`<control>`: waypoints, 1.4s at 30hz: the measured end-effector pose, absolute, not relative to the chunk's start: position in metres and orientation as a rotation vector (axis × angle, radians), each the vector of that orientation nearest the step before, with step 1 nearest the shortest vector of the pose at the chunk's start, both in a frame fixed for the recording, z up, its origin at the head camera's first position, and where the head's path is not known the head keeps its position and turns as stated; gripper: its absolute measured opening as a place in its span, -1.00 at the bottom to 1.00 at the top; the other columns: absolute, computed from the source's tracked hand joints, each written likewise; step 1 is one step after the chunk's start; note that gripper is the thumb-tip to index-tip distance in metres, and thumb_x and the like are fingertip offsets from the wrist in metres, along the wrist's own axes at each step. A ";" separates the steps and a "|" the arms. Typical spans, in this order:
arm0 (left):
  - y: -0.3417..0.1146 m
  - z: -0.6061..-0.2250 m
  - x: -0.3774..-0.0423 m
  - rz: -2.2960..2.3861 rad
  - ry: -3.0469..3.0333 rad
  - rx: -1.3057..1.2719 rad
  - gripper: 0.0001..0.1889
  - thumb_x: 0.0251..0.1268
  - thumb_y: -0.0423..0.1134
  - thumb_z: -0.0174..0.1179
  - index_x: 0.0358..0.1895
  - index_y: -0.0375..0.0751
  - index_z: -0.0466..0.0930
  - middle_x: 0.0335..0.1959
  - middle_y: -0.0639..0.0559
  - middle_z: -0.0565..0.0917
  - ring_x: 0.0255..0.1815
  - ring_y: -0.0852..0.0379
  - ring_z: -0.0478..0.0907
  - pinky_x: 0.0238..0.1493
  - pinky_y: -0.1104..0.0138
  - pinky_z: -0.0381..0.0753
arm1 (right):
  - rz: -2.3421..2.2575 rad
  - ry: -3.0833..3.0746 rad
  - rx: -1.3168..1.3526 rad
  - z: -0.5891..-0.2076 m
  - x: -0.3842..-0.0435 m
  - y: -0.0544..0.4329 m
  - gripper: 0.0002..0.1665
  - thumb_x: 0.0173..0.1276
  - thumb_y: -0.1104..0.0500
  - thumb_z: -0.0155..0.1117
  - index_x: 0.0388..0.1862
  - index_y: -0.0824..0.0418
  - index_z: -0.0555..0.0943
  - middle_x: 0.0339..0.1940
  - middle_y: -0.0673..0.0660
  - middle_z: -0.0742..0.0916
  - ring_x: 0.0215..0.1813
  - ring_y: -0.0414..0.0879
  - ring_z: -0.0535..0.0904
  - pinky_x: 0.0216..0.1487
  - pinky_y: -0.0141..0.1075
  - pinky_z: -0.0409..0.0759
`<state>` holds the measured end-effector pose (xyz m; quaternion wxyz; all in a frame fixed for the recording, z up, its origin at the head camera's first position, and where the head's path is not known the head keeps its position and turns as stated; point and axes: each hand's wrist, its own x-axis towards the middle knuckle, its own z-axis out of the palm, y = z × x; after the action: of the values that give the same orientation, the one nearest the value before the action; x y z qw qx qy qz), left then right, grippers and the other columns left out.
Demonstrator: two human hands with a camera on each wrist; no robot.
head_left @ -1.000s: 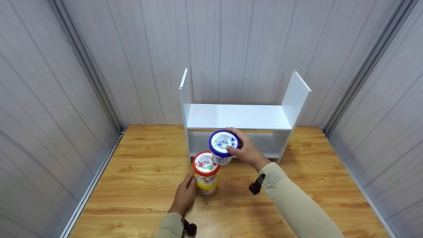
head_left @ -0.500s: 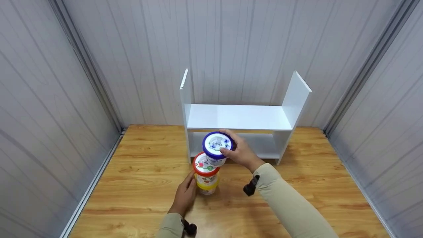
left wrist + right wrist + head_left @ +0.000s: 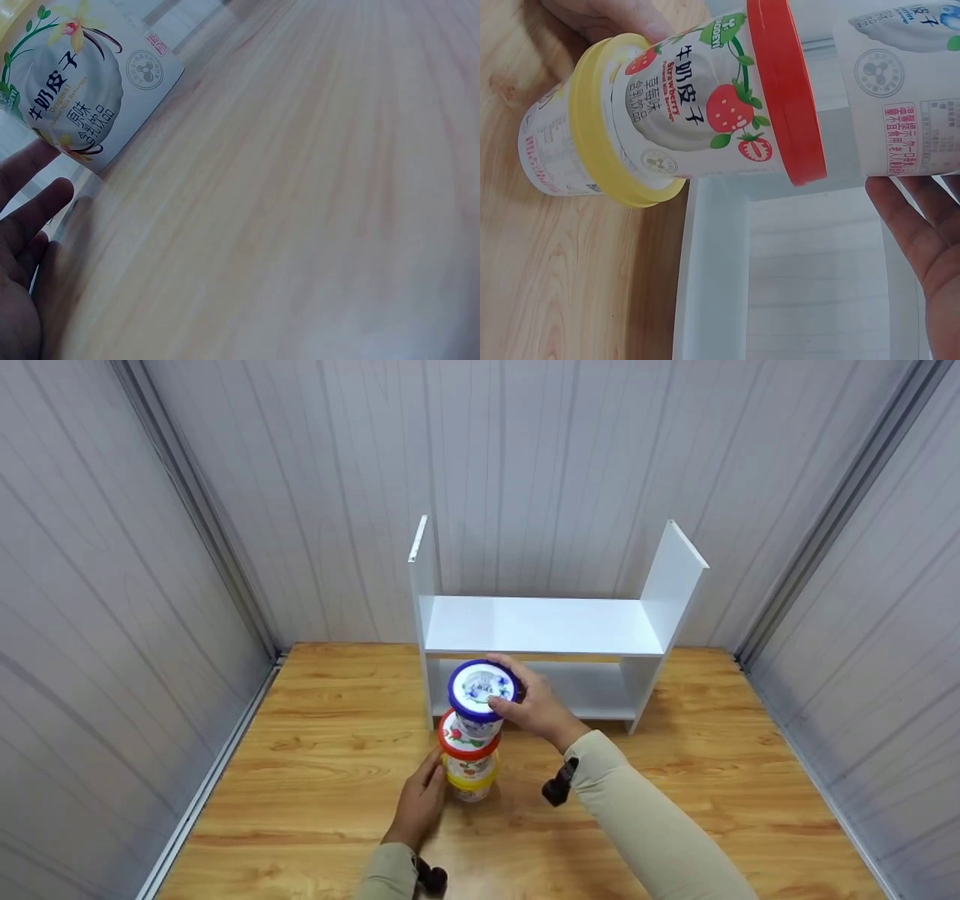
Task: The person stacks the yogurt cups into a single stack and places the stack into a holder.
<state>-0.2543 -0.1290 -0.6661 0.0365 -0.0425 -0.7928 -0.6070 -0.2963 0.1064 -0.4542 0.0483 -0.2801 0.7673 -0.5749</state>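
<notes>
My right hand (image 3: pixel 536 705) grips a white milk drink cup with a blue lid (image 3: pixel 481 687), thumb on the lid and fingers round the far side. This cup hangs just above the red lid of a strawberry milk drink cup (image 3: pixel 705 105); the right wrist view shows a gap between them. The strawberry cup stands on a yellow-lidded milk drink cup (image 3: pixel 82 90), which is upright on the table. My left hand (image 3: pixel 418 802) rests against the left side of this stack, its fingers extended, one touching the yellow-lidded cup.
A white two-tier shelf (image 3: pixel 540 626) with raised side panels stands behind the cups, near the back wall. The wooden table (image 3: pixel 315 750) is enclosed by pale panelled walls (image 3: pixel 540 472) at the back and both sides.
My right hand has moved left with the blue-lidded cup, bringing it from the stack's upper right to over the red lid. The left hand and the two stacked cups have stayed still.
</notes>
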 end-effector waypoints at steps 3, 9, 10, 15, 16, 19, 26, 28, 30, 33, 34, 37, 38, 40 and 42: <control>-0.130 -0.667 -0.254 -1.860 -2.424 -0.156 -0.45 0.64 0.09 -0.12 0.57 0.09 0.25 0.49 -0.07 0.39 0.52 -0.13 0.26 0.50 -0.07 0.22 | -1.759 2.341 -0.851 -0.465 -0.304 0.105 -0.09 0.32 0.09 0.37 0.59 0.15 0.24 0.38 0.24 0.51 0.33 0.15 0.49 0.29 0.05 0.55; -0.130 -0.667 -0.254 -1.869 -2.413 -0.175 -0.45 0.63 0.08 -0.10 0.57 0.07 0.25 0.47 -0.08 0.41 0.51 -0.13 0.28 0.50 -0.06 0.24 | -1.761 2.340 -0.873 -0.471 -0.308 0.103 -0.10 0.30 0.00 0.40 0.58 0.08 0.29 0.36 0.19 0.54 0.30 0.10 0.51 0.28 0.03 0.56; -0.130 -0.666 -0.253 -1.871 -2.418 -0.170 -0.45 0.63 0.08 -0.10 0.57 0.09 0.25 0.47 -0.07 0.41 0.51 -0.12 0.27 0.50 -0.06 0.24 | -1.759 2.340 -0.870 -0.471 -0.308 0.103 -0.09 0.30 -0.02 0.40 0.58 0.07 0.29 0.36 0.18 0.54 0.30 0.10 0.51 0.28 0.03 0.56; -0.129 -0.665 -0.253 -1.873 -2.425 -0.161 -0.46 0.63 0.06 -0.09 0.57 0.09 0.26 0.48 -0.05 0.40 0.52 -0.11 0.26 0.51 -0.06 0.22 | -1.742 2.342 -0.846 -0.473 -0.306 0.101 -0.07 0.30 -0.11 0.41 0.59 0.02 0.28 0.37 0.14 0.54 0.31 0.08 0.52 0.25 0.02 0.58; -0.129 -0.665 -0.253 -1.872 -2.424 -0.160 -0.46 0.63 0.06 -0.09 0.57 0.08 0.26 0.48 -0.05 0.40 0.52 -0.11 0.27 0.51 -0.06 0.22 | -1.739 2.340 -0.845 -0.473 -0.306 0.101 -0.07 0.31 -0.12 0.40 0.59 0.02 0.28 0.37 0.14 0.53 0.31 0.07 0.52 0.25 0.01 0.59; -0.129 -0.665 -0.253 -1.860 -2.422 -0.161 -0.46 0.64 0.04 -0.09 0.56 0.04 0.27 0.48 -0.08 0.40 0.51 -0.13 0.27 0.51 -0.06 0.22 | -1.739 2.326 -0.836 -0.474 -0.306 0.100 -0.06 0.31 -0.16 0.40 0.60 0.02 0.26 0.37 0.14 0.53 0.31 0.07 0.53 0.23 0.01 0.60; -0.129 -0.665 -0.253 -1.870 -2.431 -0.129 -0.46 0.64 0.04 -0.08 0.56 0.04 0.27 0.50 -0.07 0.37 0.53 -0.12 0.25 0.51 -0.06 0.20 | -1.721 2.308 -0.803 -0.476 -0.306 0.097 -0.06 0.32 -0.19 0.39 0.60 -0.08 0.25 0.38 0.13 0.51 0.30 0.08 0.53 0.19 0.02 0.63; -0.129 -0.665 -0.252 -1.882 -2.430 -0.121 -0.46 0.64 0.04 -0.09 0.56 0.04 0.26 0.50 -0.06 0.37 0.53 -0.12 0.24 0.52 -0.06 0.20 | -1.712 2.311 -0.800 -0.477 -0.306 0.096 -0.08 0.32 -0.19 0.39 0.59 -0.13 0.26 0.38 0.13 0.52 0.30 0.07 0.53 0.20 0.01 0.63; -0.129 -0.665 -0.252 -1.881 -2.429 -0.126 -0.47 0.64 0.04 -0.09 0.57 0.05 0.26 0.50 -0.06 0.37 0.53 -0.12 0.25 0.52 -0.06 0.20 | -1.705 2.317 -0.800 -0.477 -0.306 0.096 -0.09 0.32 -0.20 0.39 0.59 -0.14 0.27 0.38 0.13 0.52 0.30 0.07 0.53 0.20 0.02 0.62; -0.129 -0.664 -0.253 -1.866 -2.425 -0.145 -0.47 0.65 0.04 -0.10 0.57 0.05 0.26 0.49 -0.09 0.39 0.52 -0.14 0.27 0.50 -0.08 0.22 | -1.686 2.349 -0.807 -0.477 -0.306 0.095 -0.11 0.32 -0.20 0.39 0.58 -0.16 0.28 0.36 0.13 0.54 0.29 0.07 0.54 0.21 0.03 0.62; -0.129 -0.664 -0.253 -1.857 -2.425 -0.151 -0.47 0.65 0.03 -0.10 0.57 0.05 0.26 0.48 -0.10 0.40 0.51 -0.15 0.27 0.50 -0.08 0.23 | -1.680 2.357 -0.812 -0.477 -0.307 0.094 -0.11 0.33 -0.19 0.39 0.58 -0.15 0.28 0.36 0.13 0.55 0.29 0.07 0.54 0.21 0.03 0.62; -0.129 -0.664 -0.252 -1.829 -2.429 -0.164 -0.48 0.65 0.02 -0.10 0.57 0.06 0.27 0.46 -0.14 0.42 0.50 -0.18 0.30 0.49 -0.10 0.24 | -1.670 2.360 -0.823 -0.477 -0.307 0.094 -0.13 0.35 -0.16 0.36 0.58 -0.13 0.28 0.36 0.15 0.55 0.29 0.07 0.55 0.21 0.03 0.61; -0.129 -0.664 -0.252 -1.823 -2.431 -0.165 -0.48 0.65 0.02 -0.10 0.56 0.06 0.27 0.46 -0.15 0.43 0.49 -0.18 0.30 0.48 -0.11 0.25 | -1.668 2.357 -0.826 -0.478 -0.308 0.093 -0.14 0.36 -0.15 0.35 0.59 -0.13 0.27 0.36 0.16 0.55 0.29 0.08 0.55 0.22 0.03 0.61; -0.129 -0.664 -0.252 -1.832 -2.433 -0.154 -0.48 0.65 0.02 -0.10 0.56 0.09 0.27 0.46 -0.12 0.43 0.50 -0.16 0.30 0.49 -0.09 0.25 | -1.669 2.344 -0.813 -0.478 -0.308 0.093 -0.15 0.38 -0.14 0.34 0.59 -0.14 0.26 0.36 0.17 0.55 0.29 0.09 0.55 0.22 0.05 0.61; -0.129 -0.664 -0.252 -1.833 -2.435 -0.153 -0.48 0.65 0.03 -0.11 0.56 0.09 0.27 0.46 -0.11 0.42 0.50 -0.14 0.30 0.49 -0.08 0.25 | -1.664 2.343 -0.795 -0.478 -0.308 0.093 -0.15 0.38 -0.15 0.33 0.59 -0.17 0.25 0.36 0.17 0.55 0.29 0.10 0.55 0.21 0.06 0.61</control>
<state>-0.2516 -0.1291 -0.6644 0.0449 -0.0501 -0.7971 -0.6001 -0.3075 0.0931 -0.4781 0.0798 -0.2658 0.7834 -0.5562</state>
